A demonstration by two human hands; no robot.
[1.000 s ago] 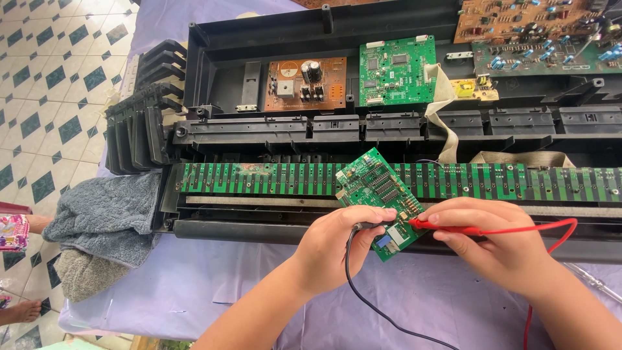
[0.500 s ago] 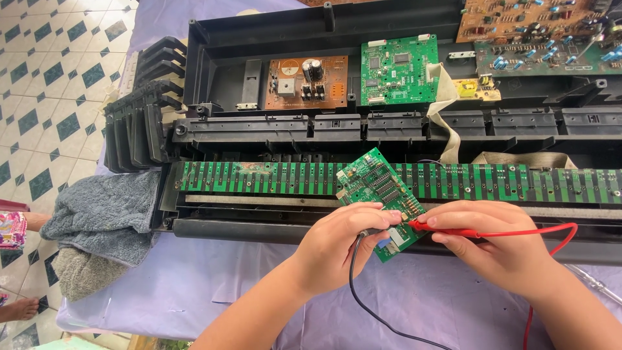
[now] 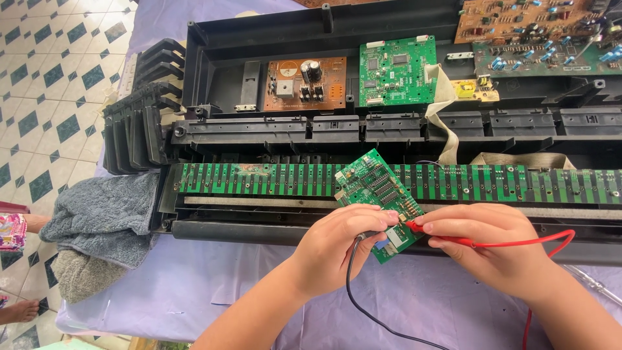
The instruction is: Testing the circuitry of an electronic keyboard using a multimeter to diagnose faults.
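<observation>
A small green circuit board point(image 3: 379, 202), studded with rows of black chips, lies tilted across the long green contact strip point(image 3: 272, 179) inside the opened black plastic keyboard case point(image 3: 259, 32), which also holds a brown board point(image 3: 303, 82) and another green board point(image 3: 397, 70). The left hand point(image 3: 338, 245) curls its fingers tight around a black probe point(image 3: 363, 236) at the board's lower edge. The right hand point(image 3: 492, 249) pinches a red probe point(image 3: 433, 233) between thumb and fingertips, its tip on the board's right edge; a grey towel point(image 3: 97, 220) sits bunched on the lilac cloth point(image 3: 194, 291).

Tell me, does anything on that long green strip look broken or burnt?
Yes. On the long green strip, near its left end, a brownish, scorched-looking patch spoils the neat green and black stripes. The small green board also lies slanted across the strip, where the left hand and right hand press probes against it.
</observation>
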